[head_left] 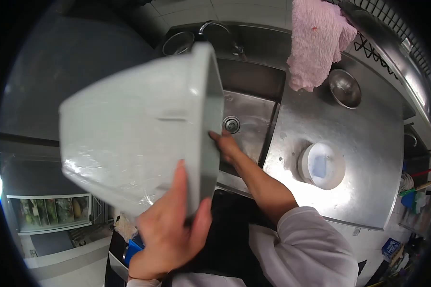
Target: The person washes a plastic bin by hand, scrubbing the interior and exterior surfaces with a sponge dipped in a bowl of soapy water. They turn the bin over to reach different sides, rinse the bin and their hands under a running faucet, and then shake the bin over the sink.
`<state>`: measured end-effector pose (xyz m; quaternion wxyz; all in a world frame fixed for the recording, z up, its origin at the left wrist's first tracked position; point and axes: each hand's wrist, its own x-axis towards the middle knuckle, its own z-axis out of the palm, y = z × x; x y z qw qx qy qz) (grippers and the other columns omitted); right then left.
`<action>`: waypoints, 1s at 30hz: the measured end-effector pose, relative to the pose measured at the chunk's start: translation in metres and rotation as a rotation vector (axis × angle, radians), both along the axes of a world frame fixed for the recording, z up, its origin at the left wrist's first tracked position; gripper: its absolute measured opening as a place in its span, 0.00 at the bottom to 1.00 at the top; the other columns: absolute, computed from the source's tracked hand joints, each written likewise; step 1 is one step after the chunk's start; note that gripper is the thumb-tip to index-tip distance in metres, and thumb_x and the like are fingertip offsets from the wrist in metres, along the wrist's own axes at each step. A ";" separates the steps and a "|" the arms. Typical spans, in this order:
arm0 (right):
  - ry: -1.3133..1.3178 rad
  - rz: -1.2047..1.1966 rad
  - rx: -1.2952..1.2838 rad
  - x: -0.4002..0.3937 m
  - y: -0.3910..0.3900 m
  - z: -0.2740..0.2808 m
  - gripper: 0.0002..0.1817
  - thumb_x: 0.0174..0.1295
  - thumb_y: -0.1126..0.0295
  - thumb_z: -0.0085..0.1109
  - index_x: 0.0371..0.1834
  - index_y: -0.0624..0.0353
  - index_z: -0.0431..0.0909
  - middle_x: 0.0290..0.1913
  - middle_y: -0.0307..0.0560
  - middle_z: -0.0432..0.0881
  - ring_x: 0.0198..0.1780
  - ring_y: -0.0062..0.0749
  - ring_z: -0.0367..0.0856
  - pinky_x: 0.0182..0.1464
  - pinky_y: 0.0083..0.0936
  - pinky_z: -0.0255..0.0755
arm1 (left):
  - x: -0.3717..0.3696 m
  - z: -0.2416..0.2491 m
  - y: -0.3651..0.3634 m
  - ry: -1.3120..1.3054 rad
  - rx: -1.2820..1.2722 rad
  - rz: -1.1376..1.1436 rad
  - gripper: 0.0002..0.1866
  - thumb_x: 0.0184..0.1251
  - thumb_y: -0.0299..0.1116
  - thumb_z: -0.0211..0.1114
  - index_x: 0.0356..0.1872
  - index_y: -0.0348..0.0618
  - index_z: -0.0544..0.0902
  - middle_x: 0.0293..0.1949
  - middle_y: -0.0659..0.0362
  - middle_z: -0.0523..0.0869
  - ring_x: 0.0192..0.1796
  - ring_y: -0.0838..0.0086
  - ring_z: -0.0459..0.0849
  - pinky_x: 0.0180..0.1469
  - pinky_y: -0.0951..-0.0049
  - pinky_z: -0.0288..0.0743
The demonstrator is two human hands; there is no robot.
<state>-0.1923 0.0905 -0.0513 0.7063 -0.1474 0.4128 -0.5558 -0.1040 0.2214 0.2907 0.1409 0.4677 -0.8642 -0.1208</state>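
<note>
A large whitish plastic tub (129, 115) is tilted on its side in front of me, its mouth facing right over the sink. My left hand (170, 225) grips the tub near its lower rim, with fingers along the outer wall and the thumb by the edge. My right hand (227, 147) reaches to the tub's opening, its fingers stretched apart against or just inside the rim. Nothing shows in those fingers, though they are partly blurred and shaded. The tub's inside is mostly hidden from this angle.
Below the tub lies a steel sink (254, 112) with a drain (231, 125) and a curved faucet (215, 24). On the steel counter (368, 143) to the right stand a white round container (337, 165) and a metal bowl (345, 89). A pink towel (316, 43) hangs above.
</note>
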 end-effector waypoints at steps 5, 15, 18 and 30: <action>0.008 -0.033 0.202 -0.019 0.008 -0.004 0.27 0.66 0.62 0.54 0.64 0.65 0.62 0.57 0.55 0.74 0.56 0.41 0.75 0.53 0.36 0.73 | 0.029 -0.010 -0.022 0.174 -0.048 0.203 0.29 0.53 0.24 0.66 0.59 0.30 0.73 0.18 0.62 0.72 0.19 0.84 0.63 0.22 0.81 0.60; 0.791 0.147 0.099 -0.021 0.040 -0.033 0.27 0.56 0.62 0.60 0.56 0.68 0.73 0.50 0.59 0.80 0.49 0.47 0.81 0.52 0.35 0.74 | 0.081 -0.044 0.028 0.503 0.078 0.051 0.31 0.53 0.23 0.68 0.61 0.28 0.70 0.18 0.71 0.64 0.21 0.90 0.59 0.24 0.87 0.52; 0.811 -0.075 0.132 0.000 0.060 0.002 0.25 0.55 0.63 0.61 0.54 0.68 0.75 0.48 0.60 0.81 0.51 0.47 0.80 0.53 0.34 0.73 | 0.131 -0.045 0.043 0.715 -0.030 0.127 0.30 0.54 0.19 0.65 0.62 0.29 0.70 0.21 0.73 0.64 0.22 0.90 0.59 0.24 0.89 0.52; 0.917 -0.329 -0.125 0.094 0.234 0.139 0.20 0.59 0.64 0.60 0.53 0.60 0.75 0.49 0.56 0.80 0.53 0.43 0.77 0.58 0.34 0.66 | 0.389 -0.042 0.107 1.079 0.337 -0.063 0.39 0.63 0.31 0.62 0.70 0.30 0.51 0.68 0.43 0.63 0.68 0.54 0.66 0.68 0.53 0.60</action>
